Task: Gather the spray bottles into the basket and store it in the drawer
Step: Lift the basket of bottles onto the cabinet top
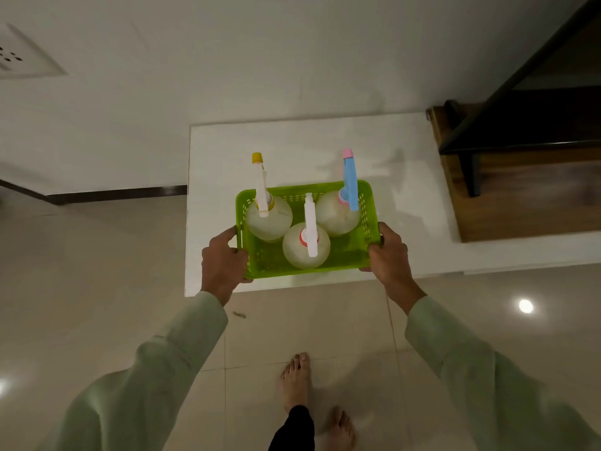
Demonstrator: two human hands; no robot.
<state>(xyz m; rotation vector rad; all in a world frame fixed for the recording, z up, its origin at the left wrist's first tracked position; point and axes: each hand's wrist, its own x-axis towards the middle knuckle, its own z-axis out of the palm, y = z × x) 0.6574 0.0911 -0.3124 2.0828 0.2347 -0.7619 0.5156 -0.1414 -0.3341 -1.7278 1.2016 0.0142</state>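
Note:
A lime-green perforated basket (pixel 354 255) sits near the front edge of a white ledge (pixel 406 164). Three round, pale translucent spray bottles stand upright inside it. One has a white trigger with a yellow nozzle (pixel 268 218) at the back left. Another has a blue trigger with a pink tip (pixel 338 213) at the back right. The third, with an all-white trigger (pixel 305 245), stands in front. My left hand (pixel 222 265) grips the basket's left rim and my right hand (pixel 388 255) grips its right rim. No drawer is in view.
A dark wooden stair with a black railing (pixel 507 177) rises at the right of the ledge. Glossy beige floor tiles (pixel 97 288) lie below, where my bare feet (pixel 294 382) stand. A white wall with a dark skirting (pixel 113 193) is at the left.

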